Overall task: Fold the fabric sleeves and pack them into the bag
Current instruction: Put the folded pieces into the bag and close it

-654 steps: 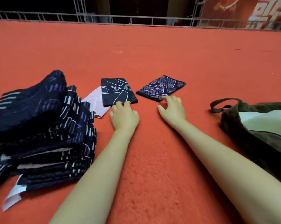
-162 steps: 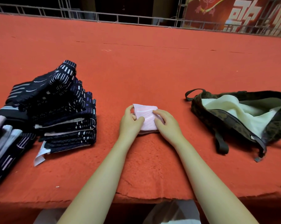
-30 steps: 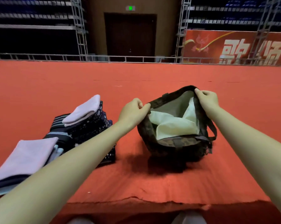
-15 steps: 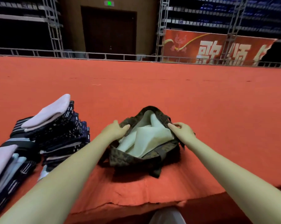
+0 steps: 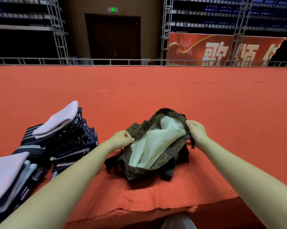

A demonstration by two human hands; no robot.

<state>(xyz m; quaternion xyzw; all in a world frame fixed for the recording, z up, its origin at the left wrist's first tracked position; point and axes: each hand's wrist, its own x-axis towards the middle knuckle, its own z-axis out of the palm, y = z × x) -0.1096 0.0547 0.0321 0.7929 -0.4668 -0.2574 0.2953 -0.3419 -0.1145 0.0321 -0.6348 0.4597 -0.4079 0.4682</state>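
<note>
a dim hall with truss towers, a dark door and a red banner sits behind the long red bench. i see the camo bag lying near the front edge, its mouth turned up and the pale lining showing. my left hand pinches the near-left rim, fingers curled onto the cloth; my right hand grips the far-right rim by the zip, fingers wrapped over it. the folded sleeves sit in a pile to the left, well apart from both hands, a pink one on top, and a second pile lies nearer me at the left edge.

the step, as i judge it, is opening the bag. to do it well i'd pull the two rims apart evenly so the mouth stays wide, flatten the bunched lining, and keep one hand on the rim while the other fetches sleeves. no sleeve shows inside the bag.
</note>
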